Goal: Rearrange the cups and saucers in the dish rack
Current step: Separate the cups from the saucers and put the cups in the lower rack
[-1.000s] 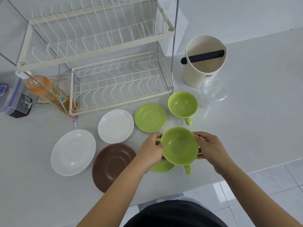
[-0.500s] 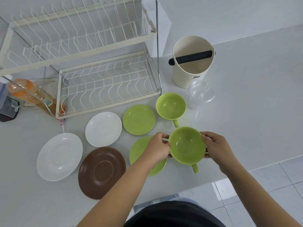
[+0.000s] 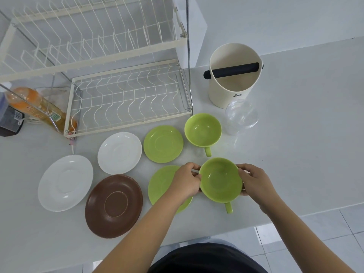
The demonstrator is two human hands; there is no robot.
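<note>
A green cup (image 3: 220, 179) is gripped on both sides, my left hand (image 3: 187, 180) on its left rim and my right hand (image 3: 254, 181) on its right, handle pointing toward me. Partly under my left hand lies a green saucer (image 3: 161, 186). A second green cup (image 3: 202, 132) stands behind, beside another green saucer (image 3: 163, 143). Two white saucers (image 3: 119, 152) (image 3: 65, 183) and a brown saucer (image 3: 114, 205) lie to the left. The two-tier white wire dish rack (image 3: 128, 99) stands empty at the back.
A cream tub with a black bar (image 3: 234, 79) and a clear plastic cup (image 3: 241, 116) stand at the back right. An orange bottle (image 3: 37, 105) and a dark box (image 3: 10, 121) sit left of the rack. The counter's front edge (image 3: 295, 217) runs near my arms.
The held green cup has shifted right, off the green saucer, which now shows beside it. Both hands kept their grip. The camera view has drifted.
</note>
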